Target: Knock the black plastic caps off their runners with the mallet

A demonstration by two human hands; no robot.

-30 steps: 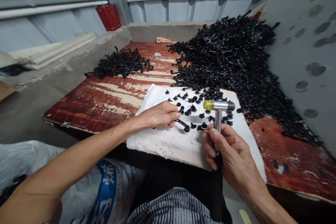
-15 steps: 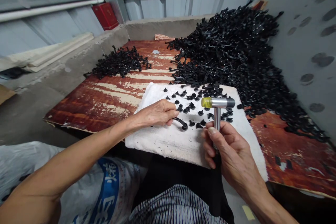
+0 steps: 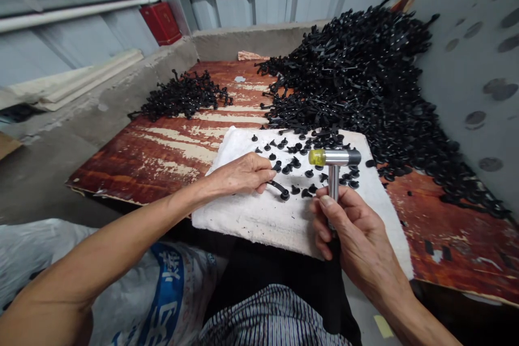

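Over the white cloth (image 3: 251, 216), my left hand (image 3: 253, 173) pinches one end of a slim black strip (image 3: 278, 189), whose round far end rests on the cloth. My right hand (image 3: 348, 216) is wrapped round the handle of a small mallet (image 3: 337, 157), held upright above the cloth's right part. The mallet head is silver with a yellow face on the left and a dark face on the right. Several small black round pieces with stems (image 3: 309, 173) lie scattered on the cloth between and beyond my hands.
A large heap of black parts (image 3: 348, 75) covers the back right of the worn red-brown board (image 3: 162, 146). A smaller black pile (image 3: 182, 96) sits at the back left. A red box (image 3: 161, 22) is by the wall, and a white sack (image 3: 190, 281) stands at lower left.
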